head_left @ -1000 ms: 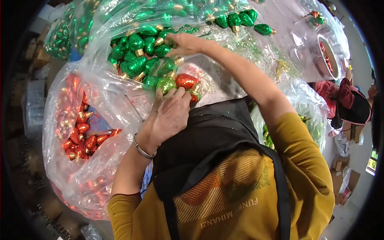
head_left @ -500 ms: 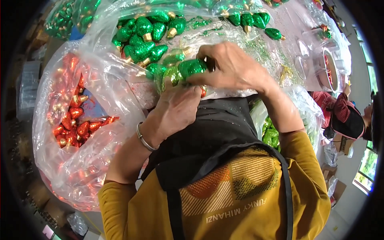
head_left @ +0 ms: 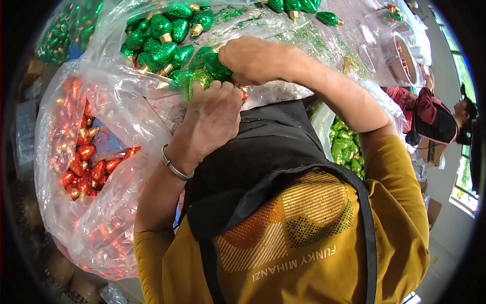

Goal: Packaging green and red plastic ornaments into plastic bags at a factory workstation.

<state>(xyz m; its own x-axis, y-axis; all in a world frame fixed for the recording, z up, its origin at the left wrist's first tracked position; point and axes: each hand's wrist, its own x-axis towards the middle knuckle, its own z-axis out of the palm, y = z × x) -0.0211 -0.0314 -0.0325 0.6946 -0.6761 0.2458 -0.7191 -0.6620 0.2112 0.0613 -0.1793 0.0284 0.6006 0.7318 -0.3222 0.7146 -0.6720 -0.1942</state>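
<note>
My left hand [head_left: 211, 117] is closed beside a light green glitter bulb ornament [head_left: 201, 78], its fingertips pressed against the bulb's lower side. My right hand [head_left: 255, 62] is curled around the end of a dark green glitter bulb ornament [head_left: 214, 63] just beyond it. Something see-through, like clear plastic, seems to surround these two bulbs; its shape is hard to make out. A bit of a red bulb [head_left: 245, 95] peeks out between my hands, mostly hidden. Dark green bulbs with gold caps [head_left: 163, 50] lie heaped to the left of the held ones.
A big clear plastic bag [head_left: 61, 223] with red bulbs [head_left: 87, 164] stands at left. Light green bulbs [head_left: 346, 147] fill another bag on the right. Glitter covers the table [head_left: 304, 45]. A round tub [head_left: 411, 61] sits far right, near another person [head_left: 435, 116].
My right hand has shifted left and away from me, its fingers now curled at the dark green bulb. My left hand stays at the light green bulb. The whole view has shifted slightly.
</note>
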